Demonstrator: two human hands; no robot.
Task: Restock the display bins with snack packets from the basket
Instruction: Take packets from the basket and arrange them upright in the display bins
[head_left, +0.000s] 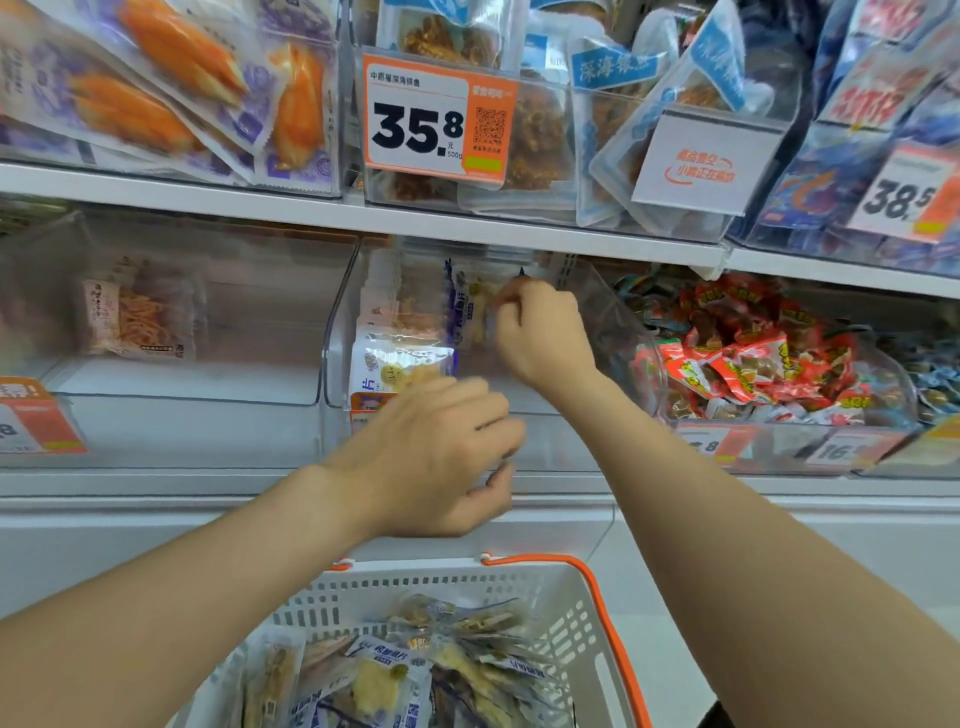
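A white plastic basket (566, 603) with an orange handle sits at the bottom centre, holding several clear-and-blue snack packets (384, 675). Above it, a clear display bin (337, 332) on the lower shelf holds a few upright packets of the same kind (400, 358). My right hand (540, 332) is inside this bin and pinches a snack packet (470, 306) by its edge, near the back. My left hand (441, 457) hovers at the bin's front lip with fingers loosely curled, and nothing shows in its grasp.
To the left is a nearly bare clear bin (208, 374) with a few packets at its back. A bin of red candies (769, 364) stands to the right. The upper shelf carries full bins and a 35.8 price tag (436, 119).
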